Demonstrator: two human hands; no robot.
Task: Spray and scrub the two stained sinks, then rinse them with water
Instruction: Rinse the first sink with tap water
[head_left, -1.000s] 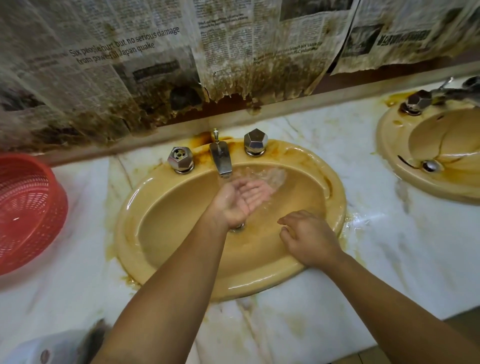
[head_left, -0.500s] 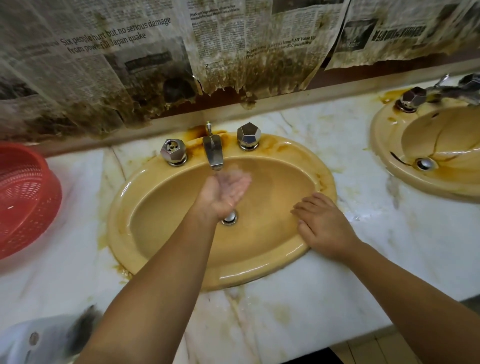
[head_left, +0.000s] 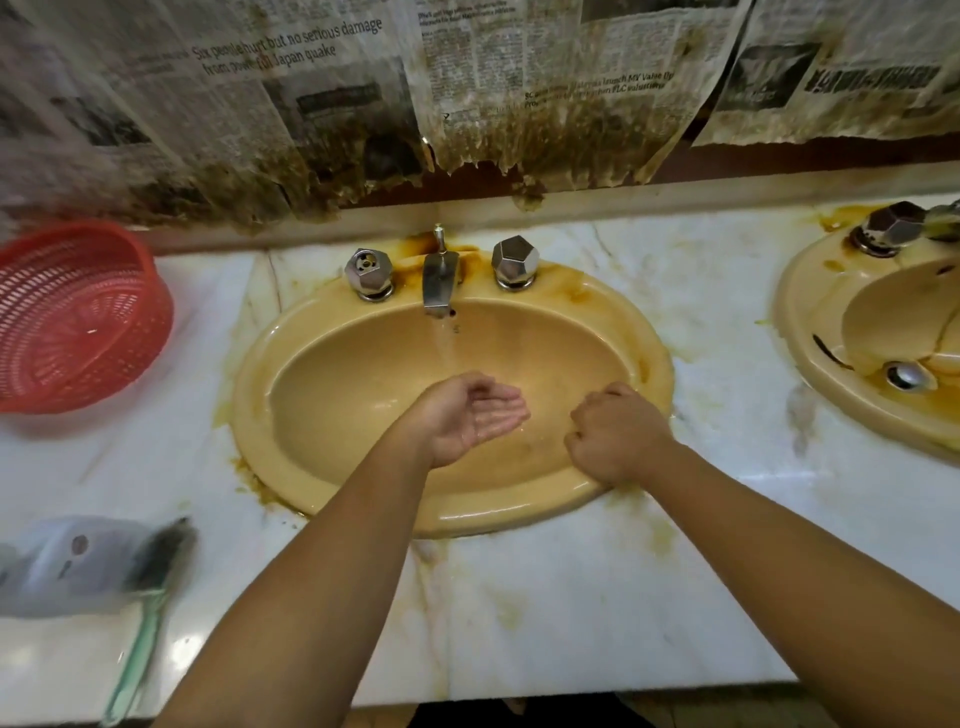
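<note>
Sink (head_left: 332, 415): right grip (head_left: 618, 434) now a fist

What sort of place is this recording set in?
Probably a shared washroom: a stained yellow sink and a second sink share one marble counter, with a running faucet; stained newspaper covers the wall.

Bare forearms (head_left: 311, 571), left hand (head_left: 470, 418), right hand (head_left: 618, 434)

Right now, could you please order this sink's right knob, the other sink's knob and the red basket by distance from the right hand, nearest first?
1. Right knob, behind the right hand.
2. Other sink's knob, far right.
3. Red basket, far left.
</note>
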